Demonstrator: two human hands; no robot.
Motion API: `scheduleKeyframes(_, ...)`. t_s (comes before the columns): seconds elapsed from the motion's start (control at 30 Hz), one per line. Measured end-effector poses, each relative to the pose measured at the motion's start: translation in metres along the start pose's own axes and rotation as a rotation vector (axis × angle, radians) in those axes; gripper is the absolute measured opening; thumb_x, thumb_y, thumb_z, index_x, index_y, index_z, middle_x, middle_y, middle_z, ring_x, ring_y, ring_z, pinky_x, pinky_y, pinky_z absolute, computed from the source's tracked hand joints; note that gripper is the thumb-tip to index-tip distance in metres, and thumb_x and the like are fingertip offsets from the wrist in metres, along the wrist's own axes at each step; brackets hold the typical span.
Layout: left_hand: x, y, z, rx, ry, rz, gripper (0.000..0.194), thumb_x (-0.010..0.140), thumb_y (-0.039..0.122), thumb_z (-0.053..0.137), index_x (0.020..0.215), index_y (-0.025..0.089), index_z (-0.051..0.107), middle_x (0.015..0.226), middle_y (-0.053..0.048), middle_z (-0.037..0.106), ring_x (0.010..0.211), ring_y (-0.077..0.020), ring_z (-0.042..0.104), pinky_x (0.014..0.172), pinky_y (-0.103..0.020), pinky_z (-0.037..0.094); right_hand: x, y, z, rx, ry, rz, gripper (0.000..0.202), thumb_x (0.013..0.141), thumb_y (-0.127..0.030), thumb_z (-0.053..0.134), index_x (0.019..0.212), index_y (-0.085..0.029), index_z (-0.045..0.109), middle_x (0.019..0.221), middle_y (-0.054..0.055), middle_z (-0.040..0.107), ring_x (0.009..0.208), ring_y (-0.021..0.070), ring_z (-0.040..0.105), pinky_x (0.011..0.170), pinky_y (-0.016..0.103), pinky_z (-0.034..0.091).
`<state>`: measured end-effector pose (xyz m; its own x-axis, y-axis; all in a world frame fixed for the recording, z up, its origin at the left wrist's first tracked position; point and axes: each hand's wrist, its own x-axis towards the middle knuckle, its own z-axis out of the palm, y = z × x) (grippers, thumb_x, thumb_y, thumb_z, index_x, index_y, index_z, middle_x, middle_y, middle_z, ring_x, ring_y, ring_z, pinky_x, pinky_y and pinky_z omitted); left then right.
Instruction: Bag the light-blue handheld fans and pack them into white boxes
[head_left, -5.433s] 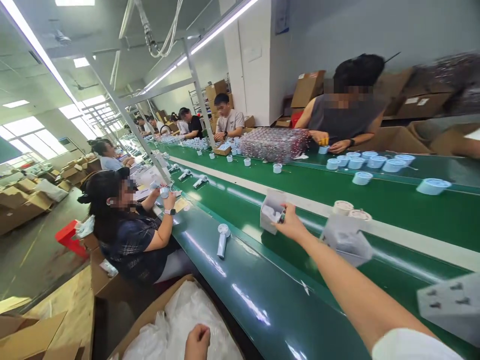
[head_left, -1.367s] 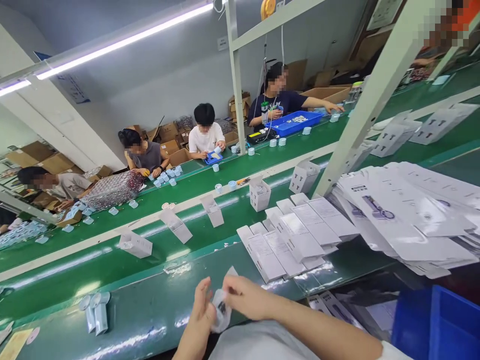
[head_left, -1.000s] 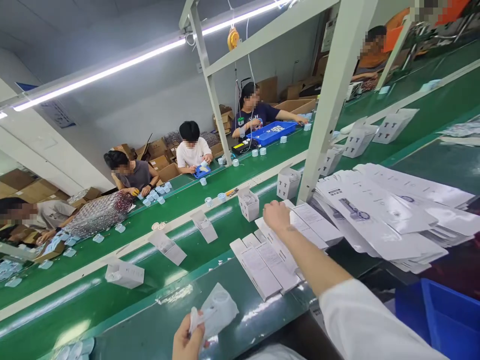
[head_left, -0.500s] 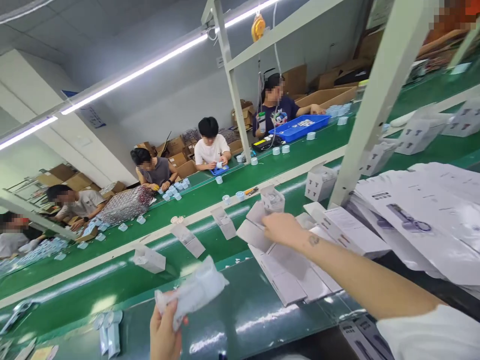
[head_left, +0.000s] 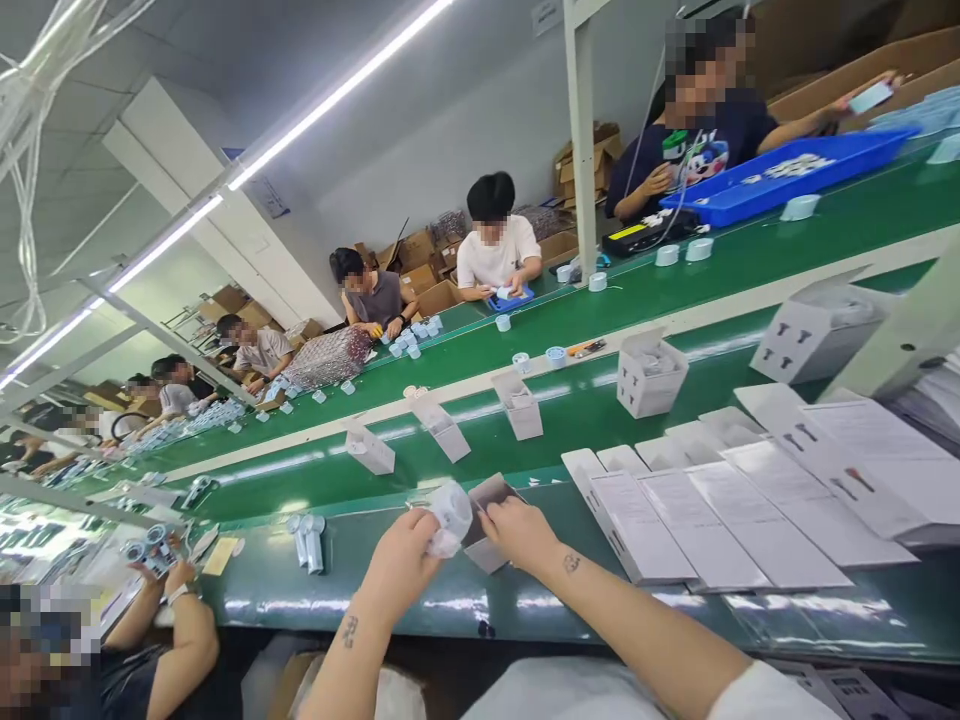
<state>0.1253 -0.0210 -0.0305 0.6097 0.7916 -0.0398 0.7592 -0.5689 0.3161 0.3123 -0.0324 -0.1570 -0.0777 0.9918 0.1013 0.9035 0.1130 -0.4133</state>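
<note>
A plastic-wrapped pale device is gripped in my left hand, its round end facing right. Close beside it, my right hand has its fingers closed on the edge of an open white box. The box is tilted, with its opening toward the wrapped device. Several white boxes lie side by side to the right of my right hand. Beyond my hands, open boxes, one of them a filled white box, stand on the green belt.
Two light-blue devices lie on the bench left of my hands. At the lower left a co-worker's hands hold parts. Across the line, people sit near a blue tray. A metal post rises at the right.
My right hand has drawn a box away from the row and brought it left. The wrapped device in my left hand is now beside that box. The view has swung left.
</note>
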Motion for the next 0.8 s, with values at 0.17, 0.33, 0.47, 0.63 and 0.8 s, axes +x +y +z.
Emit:
scheduleKeyframes(0.17, 0.03, 0.02, -0.005, 0.192, -0.286, -0.018, 0.019, 0.072, 0.007, 0.048, 0.082, 0.018, 0.059, 0.086, -0.006, 0.062, 0.084, -0.0205, 0.059, 0.075, -0.029, 0.045, -0.001, -0.01, -0.004, 0.029, -0.083, -0.027, 0.039, 0.097, -0.029, 0.034, 0.087, -0.013, 0.068, 0.084, 0.015, 0.071, 0.087, 0.0269, 0.065, 0.068, 0.03, 0.046)
scheduleKeyframes(0.33, 0.046, 0.023, 0.028, 0.312, -0.271, -0.046, 0.036, 0.076, 0.011, 0.056, 0.111, 0.016, 0.054, 0.121, -0.015, 0.051, 0.11, -0.0288, 0.05, 0.086, -0.037, 0.046, 0.004, -0.003, -0.012, 0.082, -0.181, -0.025, 0.023, 0.092, -0.023, 0.044, 0.095, -0.012, 0.064, 0.087, 0.014, 0.071, 0.084, 0.0263, 0.067, 0.067, 0.03, 0.045)
scheduleKeyframes(0.47, 0.036, 0.013, 0.045, 0.274, -0.086, -0.144, 0.027, 0.085, 0.009, 0.044, 0.111, 0.013, 0.053, 0.121, -0.017, 0.051, 0.111, -0.0258, 0.05, 0.091, -0.038, 0.043, 0.001, -0.005, -0.01, 0.127, -0.211, -0.016, 0.032, 0.096, -0.022, 0.033, 0.1, -0.012, 0.063, 0.091, 0.015, 0.071, 0.085, 0.0263, 0.068, 0.07, 0.031, 0.046)
scheduleKeyframes(0.63, 0.016, 0.009, 0.08, 0.257, -0.212, -0.09, 0.02, 0.086, 0.019, 0.051, 0.103, 0.016, 0.062, 0.102, -0.013, 0.066, 0.111, -0.0275, 0.053, 0.101, -0.048, 0.036, -0.003, -0.007, -0.011, 0.165, -0.261, 0.019, 0.038, 0.099, -0.029, 0.029, 0.1, -0.008, 0.061, 0.091, 0.019, 0.069, 0.086, 0.029, 0.068, 0.071, 0.033, 0.046)
scheduleKeyframes(0.8, 0.006, 0.011, 0.119, 0.316, -0.17, -0.168, 0.042, 0.084, 0.023, 0.052, 0.125, 0.014, 0.052, 0.102, -0.016, 0.069, 0.124, -0.0342, 0.042, 0.106, -0.064, 0.018, -0.006, 0.001, -0.016, 0.222, -0.318, -0.003, 0.042, 0.097, -0.038, 0.031, 0.1, -0.009, 0.061, 0.095, 0.019, 0.069, 0.089, 0.0305, 0.067, 0.075, 0.037, 0.049)
